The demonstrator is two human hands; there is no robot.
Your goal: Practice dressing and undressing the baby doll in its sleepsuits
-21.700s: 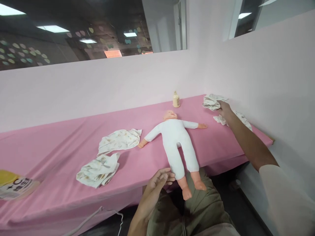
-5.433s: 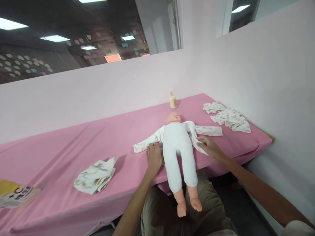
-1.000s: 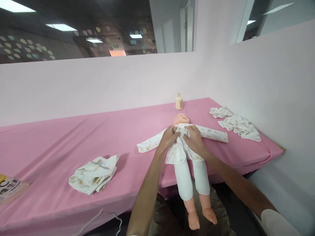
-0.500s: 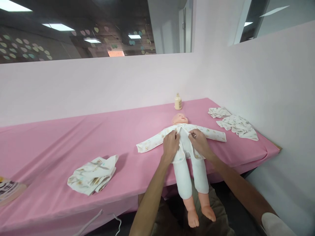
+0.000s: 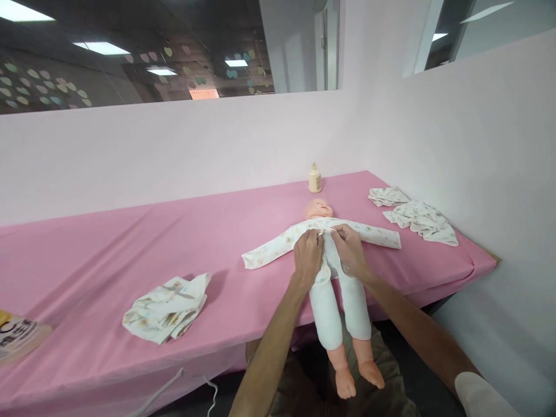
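Note:
A baby doll [image 5: 318, 208] lies on its back on the pink table [image 5: 130, 255], its white legs hanging over the front edge. It wears a printed white jacket [image 5: 278, 248] with both sleeves spread out sideways. My left hand [image 5: 307, 258] pinches the jacket's left front edge at the doll's chest. My right hand [image 5: 350, 252] pinches the right front edge close beside it. The two hands nearly touch over the chest, and the jacket's fronts are parted below them.
A crumpled printed garment [image 5: 167, 308] lies at the table's front left. More printed cloths [image 5: 419, 219] lie at the right end by the wall. A small cream bottle [image 5: 315, 178] stands behind the doll's head. A yellow-and-white pack [image 5: 17, 336] sits at the far left.
Over the last second both hands slid a little down the doll's chest and now grip the jacket's front edges close together. The doll and the cloths have not moved.

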